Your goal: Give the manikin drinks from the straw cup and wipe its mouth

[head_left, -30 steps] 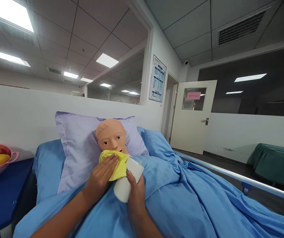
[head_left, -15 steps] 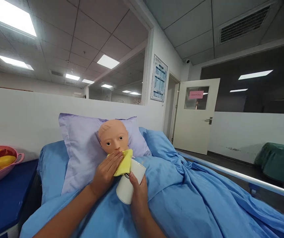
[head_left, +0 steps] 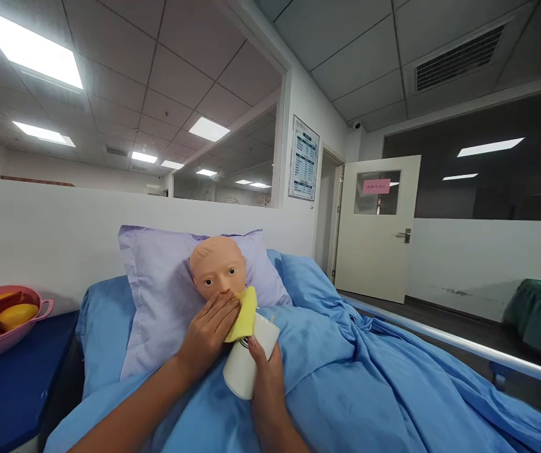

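A manikin head [head_left: 216,264] lies face up on a lilac pillow [head_left: 155,283]. My left hand [head_left: 211,327] lies over its mouth and chin, fingers together, pressing a yellow cloth [head_left: 245,314] there. Part of the cloth hangs out to the right of my fingers; the rest is hidden under them. Just below, my right hand [head_left: 268,371] grips a white cup [head_left: 242,371] with a dark printed mark. The cup is tilted, its rim toward the upper right, and the cloth's lower edge overlaps it. What the cup contains cannot be seen.
A blue quilt [head_left: 346,377] covers the bed, with a metal side rail [head_left: 463,346] along the right. At left, a pink basket [head_left: 16,343] of fruit stands on a dark blue bedside cabinet [head_left: 6,402]. A door [head_left: 374,251] stands ajar behind.
The camera view has shifted slightly, so the scene sits a little lower. My left hand has slid slightly right across the manikin's mouth with the cloth. The cup stays in my right hand.
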`<state>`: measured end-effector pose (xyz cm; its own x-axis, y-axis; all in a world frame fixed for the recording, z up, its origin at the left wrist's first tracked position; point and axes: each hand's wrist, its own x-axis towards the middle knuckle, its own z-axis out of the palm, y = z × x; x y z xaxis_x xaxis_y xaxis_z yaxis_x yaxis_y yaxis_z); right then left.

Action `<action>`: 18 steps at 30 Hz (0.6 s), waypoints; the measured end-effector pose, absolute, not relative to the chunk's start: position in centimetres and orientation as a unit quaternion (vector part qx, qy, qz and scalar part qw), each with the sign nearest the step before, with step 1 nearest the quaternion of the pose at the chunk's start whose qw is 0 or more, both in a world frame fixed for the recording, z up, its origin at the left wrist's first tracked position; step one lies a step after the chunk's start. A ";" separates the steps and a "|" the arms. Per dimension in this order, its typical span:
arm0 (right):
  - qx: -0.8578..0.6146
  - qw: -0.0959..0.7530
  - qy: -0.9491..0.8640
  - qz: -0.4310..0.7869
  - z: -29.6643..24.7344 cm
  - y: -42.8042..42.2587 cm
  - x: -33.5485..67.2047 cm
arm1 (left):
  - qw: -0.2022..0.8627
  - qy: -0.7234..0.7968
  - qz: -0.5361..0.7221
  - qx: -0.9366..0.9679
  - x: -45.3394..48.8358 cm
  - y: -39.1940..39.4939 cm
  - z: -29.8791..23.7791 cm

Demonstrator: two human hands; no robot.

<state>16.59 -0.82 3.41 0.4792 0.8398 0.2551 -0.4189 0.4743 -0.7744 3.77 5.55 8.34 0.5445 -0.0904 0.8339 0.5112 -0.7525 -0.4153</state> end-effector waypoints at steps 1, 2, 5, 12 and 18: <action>-0.324 0.795 -0.325 0.397 3.5 -0.9 16.6 | 0.325 -0.132 -0.473 -0.808 4.0 5.4 9.1; -0.322 0.794 -0.327 0.399 3.5 -0.9 16.5 | 0.324 -0.136 -0.485 -0.801 4.2 5.3 9.9; -0.329 0.786 -0.329 0.407 3.3 -0.9 16.6 | 0.347 -0.132 -0.481 -0.795 5.1 5.7 11.2; -0.314 0.786 -0.337 0.413 2.3 0.2 16.9 | 0.335 -0.096 -0.425 -0.835 3.6 7.5 6.2; -0.297 0.781 -0.340 0.432 2.7 -0.1 16.8 | 0.276 -0.089 -0.473 -0.832 3.5 6.2 7.2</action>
